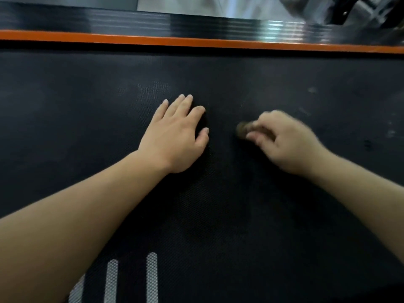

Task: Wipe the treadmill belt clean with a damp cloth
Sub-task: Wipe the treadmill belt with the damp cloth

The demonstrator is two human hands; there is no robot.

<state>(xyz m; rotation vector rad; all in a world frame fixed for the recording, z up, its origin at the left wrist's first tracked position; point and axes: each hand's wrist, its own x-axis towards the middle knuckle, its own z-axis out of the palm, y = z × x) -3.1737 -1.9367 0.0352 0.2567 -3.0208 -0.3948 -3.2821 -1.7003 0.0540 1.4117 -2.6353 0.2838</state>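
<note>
Lettering, labels, brand names, numbers: none legible.

Only marking: three white bars (111, 281) of fine dotted texture, printed on the black treadmill belt (87, 95) at the lower left of the view. They stand side by side and parallel, the leftmost only partly in view. They form no letter or figure.
</note>
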